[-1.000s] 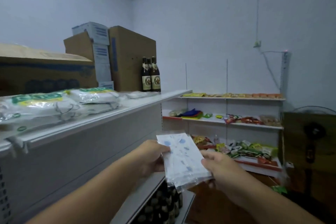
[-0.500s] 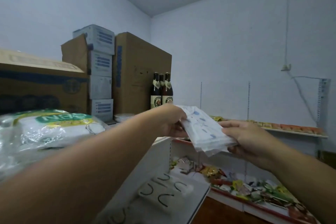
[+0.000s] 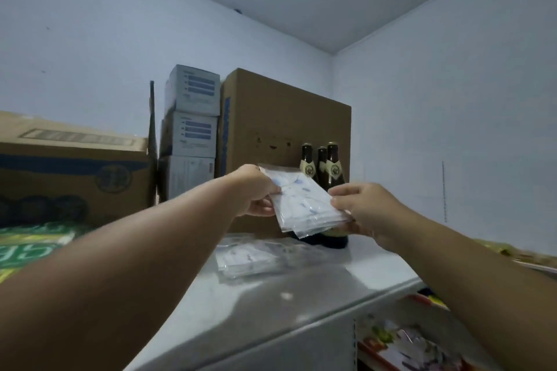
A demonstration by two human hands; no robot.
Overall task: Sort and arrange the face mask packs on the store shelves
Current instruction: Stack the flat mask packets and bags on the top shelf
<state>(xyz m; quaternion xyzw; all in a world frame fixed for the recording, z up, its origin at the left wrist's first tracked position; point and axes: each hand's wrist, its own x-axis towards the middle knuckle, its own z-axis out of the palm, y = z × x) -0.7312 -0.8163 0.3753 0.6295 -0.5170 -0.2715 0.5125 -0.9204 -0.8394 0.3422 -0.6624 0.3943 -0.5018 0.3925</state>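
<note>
A clear plastic face mask pack (image 3: pixel 304 205), white with small blue marks, hangs in the air above the top shelf (image 3: pixel 301 298). My left hand (image 3: pixel 256 191) grips its left edge and my right hand (image 3: pixel 358 208) pinches its right edge. Below it, more mask packs (image 3: pixel 250 259) lie flat on the grey shelf top, apart from the held pack. The held pack hides part of the bottles behind it.
Three brown bottles (image 3: pixel 324 166) stand before a large cardboard box (image 3: pixel 286 129). Three stacked blue-white boxes (image 3: pixel 191 129) and a low carton (image 3: pixel 72 169) line the back left. Green-labelled bags (image 3: pixel 27 245) lie at the left. Lower shelves with coloured packets (image 3: pixel 416 346) are at bottom right.
Both hands have lifted the mask pack from chest height up over the top shelf, and the view has risen, so the shelf top and its lying packs now show.
</note>
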